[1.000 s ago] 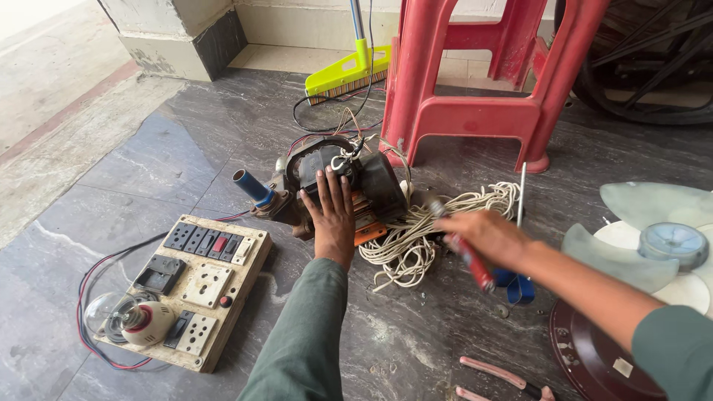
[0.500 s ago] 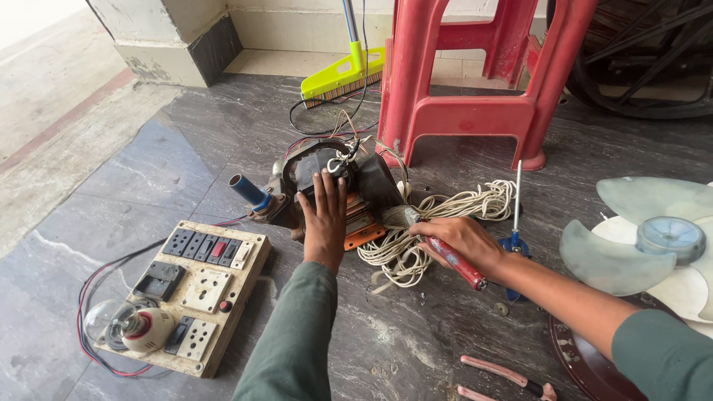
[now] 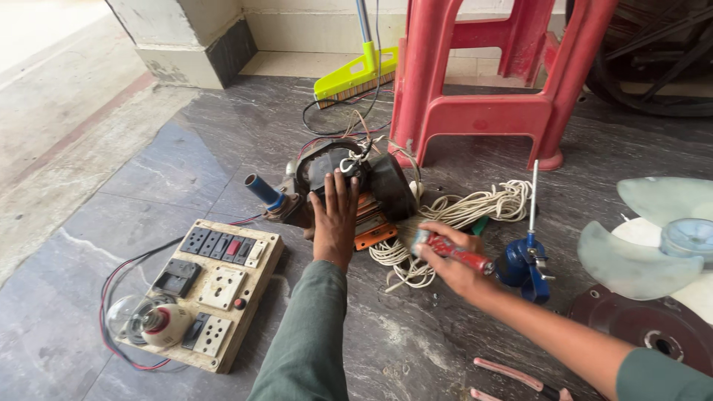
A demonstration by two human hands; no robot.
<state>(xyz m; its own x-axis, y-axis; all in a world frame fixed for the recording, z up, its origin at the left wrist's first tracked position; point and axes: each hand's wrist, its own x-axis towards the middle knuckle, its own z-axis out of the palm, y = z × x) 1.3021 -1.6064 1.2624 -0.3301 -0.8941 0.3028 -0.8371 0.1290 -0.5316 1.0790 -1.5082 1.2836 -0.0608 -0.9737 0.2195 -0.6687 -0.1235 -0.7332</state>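
The left hand (image 3: 336,219) lies flat on the motor (image 3: 349,182), fingers spread out and pointing up. Its grip is apart; it presses on the motor and holds nothing. The motor is black and sits on the floor (image 3: 186,163), in the middle of the view. It has orange metal at the bottom and thin wires on top. A blue tube (image 3: 261,190) sticks out of its left side.

The right hand (image 3: 449,260) is just to the right of the motor. Its grip is clamped on a red tool (image 3: 457,252). The tool's front end is beside the orange part of the motor. I cannot tell if it touches.

Under the right hand lies a bundle of white cord (image 3: 464,212). Next to the hand, on the right, stands a small blue thing (image 3: 523,263) with a thin rod going up.

To the left of the left arm is a wooden board (image 3: 215,286) with black and white switches and plugs. A glass bulb (image 3: 141,321) lies on its corner, and red and black wires loop around it.

Behind the motor stands a red stool (image 3: 490,104). A yellow-green broom (image 3: 353,74) leans near the wall. On the far right are pale fan blades (image 3: 639,245) and a dark round plate (image 3: 653,327). Pink-handled pliers (image 3: 512,379) lie at the bottom, near the right arm.
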